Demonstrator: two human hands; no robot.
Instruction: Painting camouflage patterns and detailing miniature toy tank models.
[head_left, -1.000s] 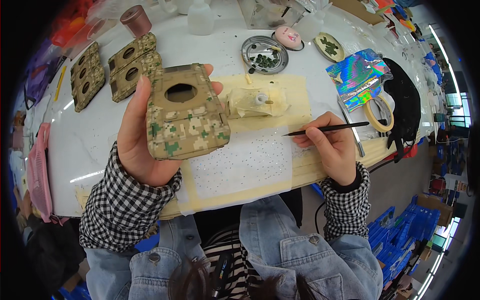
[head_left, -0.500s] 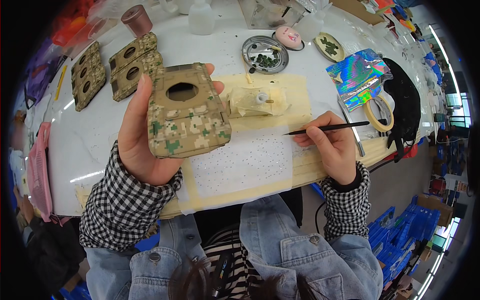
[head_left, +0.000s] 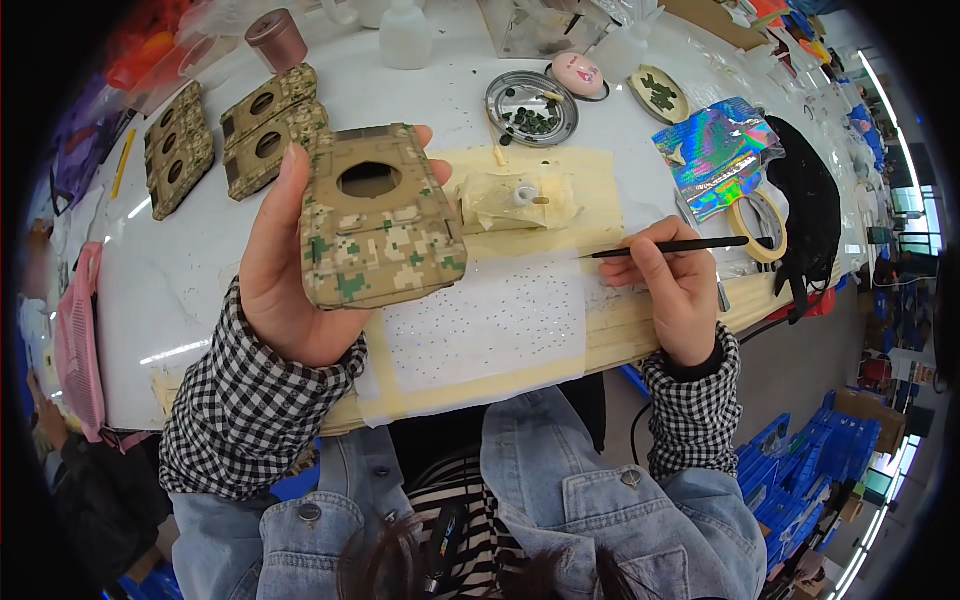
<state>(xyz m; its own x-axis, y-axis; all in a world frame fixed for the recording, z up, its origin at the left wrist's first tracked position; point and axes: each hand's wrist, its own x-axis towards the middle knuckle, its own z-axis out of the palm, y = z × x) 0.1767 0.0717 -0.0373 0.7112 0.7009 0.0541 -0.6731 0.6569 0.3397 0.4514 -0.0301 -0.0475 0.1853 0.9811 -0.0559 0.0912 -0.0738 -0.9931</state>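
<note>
A camouflage-painted model tank hull (head_left: 385,240) with a round opening in its top is gripped along its sides by my left hand (head_left: 275,260), raised above the table. In my right hand (head_left: 675,285) a thin black paintbrush (head_left: 690,246) is pinched between thumb and fingers, its tip pointing left and apart from the hull. Below and between the hands lies a white sheet (head_left: 490,325) dotted with many tiny dark specks. Behind it, a small block wrapped in masking tape (head_left: 520,200) sits on a cream-taped patch, with a small white ring on top.
More camouflage hull parts (head_left: 180,150) stand at the left. A round metal dish (head_left: 530,95) holds small dark green pieces, beside a pink oval case (head_left: 577,73) and a cream dish (head_left: 660,93). At right are a shiny holographic pouch (head_left: 705,150), a tape roll (head_left: 745,230) and a black bag (head_left: 805,190).
My right hand and the paintbrush have shifted slightly right, away from the hull. The hull in my left hand has moved a touch to the right and barely turned.
</note>
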